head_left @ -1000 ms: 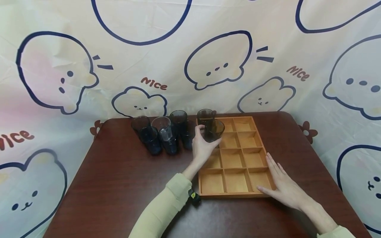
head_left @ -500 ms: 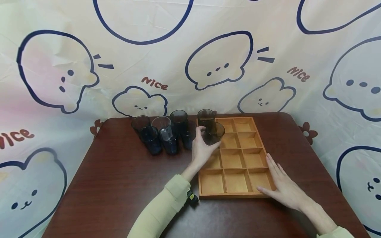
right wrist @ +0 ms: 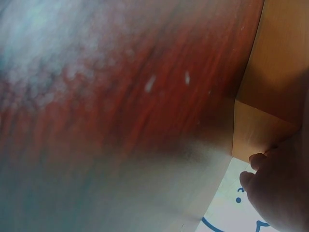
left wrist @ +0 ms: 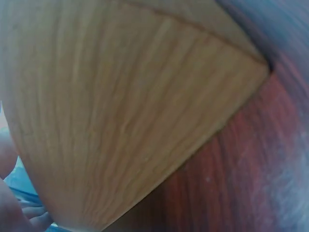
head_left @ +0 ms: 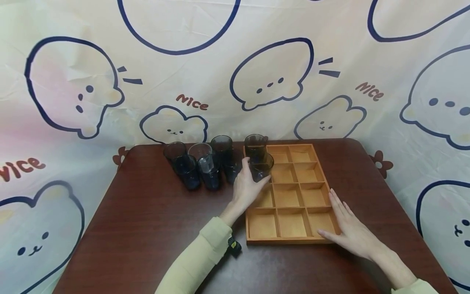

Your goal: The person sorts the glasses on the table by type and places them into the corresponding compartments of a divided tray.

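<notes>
My left hand (head_left: 245,188) grips a dark, see-through drinking glass (head_left: 262,166) from the near left side, thumb and fingers around it. This glass is at the left column of the divided wooden tray (head_left: 284,241), second row from the back; its base is hidden by the hand. Right behind it, another dark glass (head_left: 256,143) stands upright in the back left compartment. My right hand (head_left: 353,232) rests along the tray's right edge, fingers straight, thumb over the front right corner. In the left wrist view the tray's wooden side (left wrist: 130,111) fills most of the picture.
Left of the tray, several dark glasses (head_left: 191,173) are crowded together on the brown table (head_left: 154,228). A patterned cloth (head_left: 271,69) hangs close behind the table's back edge. A small black object (head_left: 234,247) hangs at the left cuff.
My left hand has brought the glass slightly down and toward me, into the tray's left column. The right hand has stayed at the tray's edge.
</notes>
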Demonstrator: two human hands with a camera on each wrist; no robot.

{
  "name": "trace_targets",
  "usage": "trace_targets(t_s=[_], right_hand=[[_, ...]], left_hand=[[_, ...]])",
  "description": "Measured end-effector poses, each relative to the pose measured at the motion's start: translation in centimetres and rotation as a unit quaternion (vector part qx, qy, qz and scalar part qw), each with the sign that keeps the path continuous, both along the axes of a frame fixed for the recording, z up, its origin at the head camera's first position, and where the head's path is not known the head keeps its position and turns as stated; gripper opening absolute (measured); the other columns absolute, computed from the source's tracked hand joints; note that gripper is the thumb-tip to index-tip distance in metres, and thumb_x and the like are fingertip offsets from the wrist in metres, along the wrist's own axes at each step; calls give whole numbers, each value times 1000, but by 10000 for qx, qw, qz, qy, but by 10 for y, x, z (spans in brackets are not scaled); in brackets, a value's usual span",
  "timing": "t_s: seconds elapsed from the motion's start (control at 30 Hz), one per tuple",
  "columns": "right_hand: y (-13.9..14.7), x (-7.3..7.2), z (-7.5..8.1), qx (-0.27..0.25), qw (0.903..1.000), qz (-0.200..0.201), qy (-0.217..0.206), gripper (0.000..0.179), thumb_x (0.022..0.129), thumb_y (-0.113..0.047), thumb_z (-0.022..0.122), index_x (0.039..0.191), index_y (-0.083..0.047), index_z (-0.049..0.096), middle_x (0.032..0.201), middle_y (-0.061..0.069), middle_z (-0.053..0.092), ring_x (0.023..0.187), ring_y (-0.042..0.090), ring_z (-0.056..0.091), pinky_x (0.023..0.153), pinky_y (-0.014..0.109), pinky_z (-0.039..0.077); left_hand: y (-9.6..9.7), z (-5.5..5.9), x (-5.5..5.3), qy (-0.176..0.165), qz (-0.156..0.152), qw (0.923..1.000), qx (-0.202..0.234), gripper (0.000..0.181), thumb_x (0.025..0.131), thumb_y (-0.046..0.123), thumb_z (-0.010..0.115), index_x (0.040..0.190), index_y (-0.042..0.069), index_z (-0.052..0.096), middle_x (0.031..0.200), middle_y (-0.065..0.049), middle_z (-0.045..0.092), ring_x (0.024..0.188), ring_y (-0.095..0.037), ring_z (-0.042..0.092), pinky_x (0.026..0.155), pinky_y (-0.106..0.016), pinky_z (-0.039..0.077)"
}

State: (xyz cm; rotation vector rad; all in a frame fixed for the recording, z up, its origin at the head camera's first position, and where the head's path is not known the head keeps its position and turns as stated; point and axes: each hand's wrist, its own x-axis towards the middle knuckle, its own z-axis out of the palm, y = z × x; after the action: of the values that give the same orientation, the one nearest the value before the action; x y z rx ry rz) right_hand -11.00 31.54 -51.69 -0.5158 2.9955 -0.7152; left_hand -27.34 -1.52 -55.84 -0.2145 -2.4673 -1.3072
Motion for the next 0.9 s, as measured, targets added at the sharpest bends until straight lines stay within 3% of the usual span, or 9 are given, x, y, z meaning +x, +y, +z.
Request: trace_targets(t_s=[0.27, 0.33, 0.47, 0.5, 0.57, 0.7, 0.9], right_hand=[[1, 0, 1, 87, 10000, -8, -26, 120, 101, -56, 75, 177, -10, -5, 187, 18, 1, 174, 31, 8, 129, 10, -14], [1, 0, 1, 143, 9999, -5, 27, 119, 101, -56, 75, 177, -9, -4, 187, 19, 2, 175, 26, 6, 131, 13, -14], [0, 1, 0, 183, 9997, 6, 145, 118, 101, -56, 75, 177, -7, -2, 186, 21, 6, 174, 19, 4, 132, 14, -14], [0, 1, 0, 181, 9997, 3, 162, 118, 100, -56, 75, 177, -7, -1, 186, 21, 6, 174, 18, 4, 132, 14, -14], [0, 1, -1, 195, 9997, -8, 172, 118, 100, -56, 75, 177, -7, -1, 186, 22, 7, 174, 18, 4, 132, 14, -14], [0, 1, 1, 244, 9996, -42, 112, 119, 100, -57, 75, 177, -7, -2, 186, 22, 7, 175, 22, 5, 136, 20, -13], [0, 0, 4, 268, 9996, -54, -3, 120, 101, -58, 74, 177, -8, -4, 185, 22, 6, 175, 28, 8, 139, 27, -11]], left_hand=[[-7, 0, 2, 19, 1, 9985, -550, 95, 91, 59, 85, 164, 18, 40, 129, -18, 79, 104, -38, 81, 78, -57, 64], [-9, 14, 12, -42, 25, 9965, -840, 92, 95, 58, 80, 165, 13, 41, 131, -19, 78, 105, -37, 81, 79, -58, 64], [-17, 59, 42, -301, -137, 9937, -1071, 84, 102, 49, 75, 165, 2, 43, 132, -23, 77, 102, -37, 80, 83, -58, 64], [-20, 71, 51, -378, -197, 9932, -1083, 80, 104, 45, 73, 163, 0, 45, 134, -24, 76, 104, -37, 80, 86, -59, 65], [-26, 85, 62, -502, -350, 9924, -1071, 75, 106, 42, 72, 163, 1, 47, 139, -24, 74, 112, -37, 78, 95, -55, 65], [-40, 96, 78, -615, -564, 9861, -1440, 68, 108, 43, 69, 162, 7, 51, 157, -18, 65, 134, -35, 71, 109, -52, 61], [-59, 97, 100, -399, -754, 9735, -2123, 64, 106, 45, 72, 160, 13, 55, 157, -16, 64, 129, -35, 74, 102, -54, 64]])
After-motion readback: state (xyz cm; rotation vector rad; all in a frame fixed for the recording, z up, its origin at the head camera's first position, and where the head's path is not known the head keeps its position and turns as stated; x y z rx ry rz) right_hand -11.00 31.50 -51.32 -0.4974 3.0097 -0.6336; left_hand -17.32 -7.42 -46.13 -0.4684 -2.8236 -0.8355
